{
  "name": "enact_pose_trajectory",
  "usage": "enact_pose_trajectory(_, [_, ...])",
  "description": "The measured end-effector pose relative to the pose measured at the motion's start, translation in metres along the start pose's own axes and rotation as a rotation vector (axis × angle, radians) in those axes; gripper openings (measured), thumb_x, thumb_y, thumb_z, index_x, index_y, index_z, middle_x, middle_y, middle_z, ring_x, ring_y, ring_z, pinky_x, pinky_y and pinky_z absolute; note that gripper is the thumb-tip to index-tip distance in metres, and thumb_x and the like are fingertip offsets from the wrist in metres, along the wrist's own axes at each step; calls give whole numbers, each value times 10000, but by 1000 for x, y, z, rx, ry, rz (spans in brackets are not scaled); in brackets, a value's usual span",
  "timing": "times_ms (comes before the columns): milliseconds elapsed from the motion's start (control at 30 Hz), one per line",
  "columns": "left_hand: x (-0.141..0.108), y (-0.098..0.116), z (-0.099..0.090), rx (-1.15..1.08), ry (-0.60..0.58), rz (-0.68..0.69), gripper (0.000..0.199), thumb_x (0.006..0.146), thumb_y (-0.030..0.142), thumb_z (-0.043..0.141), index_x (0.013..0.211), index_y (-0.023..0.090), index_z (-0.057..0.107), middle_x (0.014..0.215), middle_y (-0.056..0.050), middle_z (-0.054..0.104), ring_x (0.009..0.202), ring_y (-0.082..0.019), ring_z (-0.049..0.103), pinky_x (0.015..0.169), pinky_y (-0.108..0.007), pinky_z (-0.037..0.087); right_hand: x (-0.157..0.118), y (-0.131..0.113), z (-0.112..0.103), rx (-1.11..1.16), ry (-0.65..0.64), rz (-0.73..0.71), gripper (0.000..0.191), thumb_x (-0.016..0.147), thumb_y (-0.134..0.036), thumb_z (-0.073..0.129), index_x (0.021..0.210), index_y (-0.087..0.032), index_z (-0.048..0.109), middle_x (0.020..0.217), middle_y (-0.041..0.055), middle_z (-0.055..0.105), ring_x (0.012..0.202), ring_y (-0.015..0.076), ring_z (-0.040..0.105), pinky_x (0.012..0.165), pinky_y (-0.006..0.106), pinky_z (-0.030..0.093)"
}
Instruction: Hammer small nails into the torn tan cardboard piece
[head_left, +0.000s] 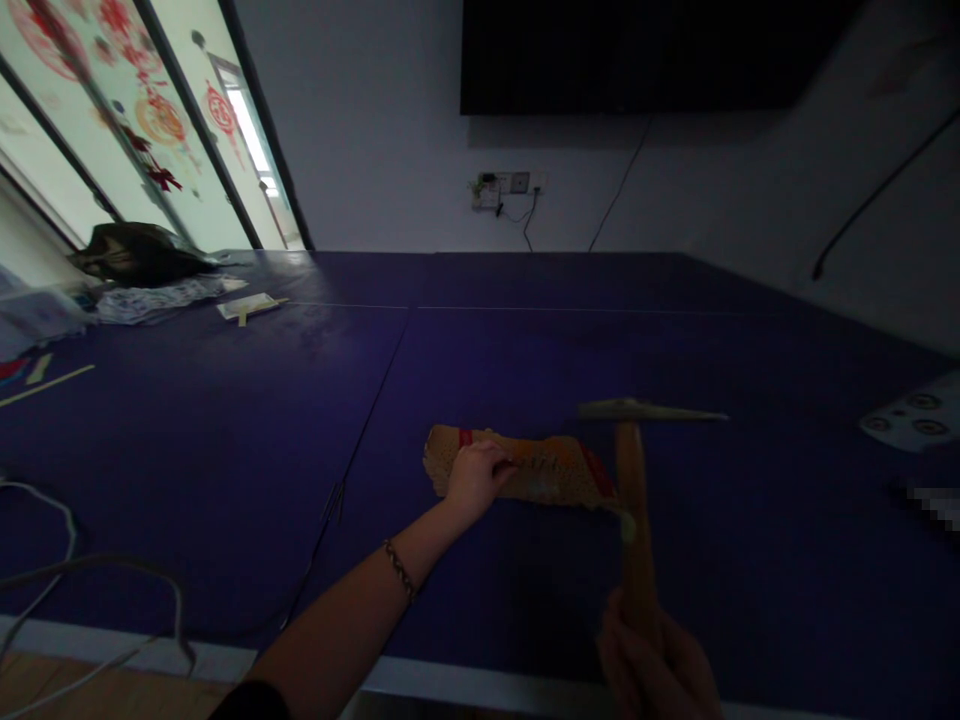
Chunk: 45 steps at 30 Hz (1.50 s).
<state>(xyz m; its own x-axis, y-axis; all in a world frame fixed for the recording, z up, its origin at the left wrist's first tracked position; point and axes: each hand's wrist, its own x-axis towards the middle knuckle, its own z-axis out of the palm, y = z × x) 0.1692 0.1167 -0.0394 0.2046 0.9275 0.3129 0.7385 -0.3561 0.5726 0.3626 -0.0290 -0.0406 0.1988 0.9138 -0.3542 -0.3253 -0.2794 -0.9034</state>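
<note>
A worn brown board [547,485] with red bands and an orange patch lies on the dark blue table. Several small upright spikes, which look like nails [544,462], stand in a row along its middle. My left hand [476,480] rests on the board's left part, thumb and finger pinched together beside that row. Whatever is between those fingertips is too small to make out. Wrapped round the lower end of a wooden handle, my right hand [660,665] holds a hammer [636,490] upright. Its long metal head is raised beyond the board's right end, slightly blurred.
White cables [71,530] loop over the table's near left. Papers and a black bag [142,252] lie at the far left, near a small white pad [247,306]. A grey-white power strip-like object [915,412] sits at the right. Wall sockets [517,183] are behind the table [247,430].
</note>
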Motion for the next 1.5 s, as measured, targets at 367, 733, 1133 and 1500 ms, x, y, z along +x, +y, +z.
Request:
enact_pose_trajectory(367, [-8,14,-5,251,22,-48,338,770,265,555,1083,150,501,919,-81,617,908,-228,541,804,-372,398,31,-5,-6,252,-203,95,327,589,-374,706,502,-183,455,280,-82,412,173,52,335,187,146,295])
enact_pose_trajectory(733, [-14,11,-6,235,193,3,532,718,338,615,1164,136,408,1047,-106,574,984,-242,502,836,-391,390,44,-5,-2,360,-268,135,346,545,-345,702,430,-174,425,235,-80,400,131,56,316,165,139,277])
enact_pose_trajectory(1133, [-66,19,-102,178,249,-125,173,772,287,508,887,191,596,930,-47,609,902,-183,546,824,-310,423,43,-2,-3,362,-333,166,361,558,-396,690,467,-183,414,251,-102,357,144,43,277,178,140,257])
enact_pose_trajectory(1500, [-153,-44,-148,272,291,-785,240,739,364,461,780,190,622,854,-43,633,748,-187,600,670,-256,456,52,-2,-12,278,-443,211,380,556,-445,675,438,-182,428,264,-107,293,160,36,238,202,163,268])
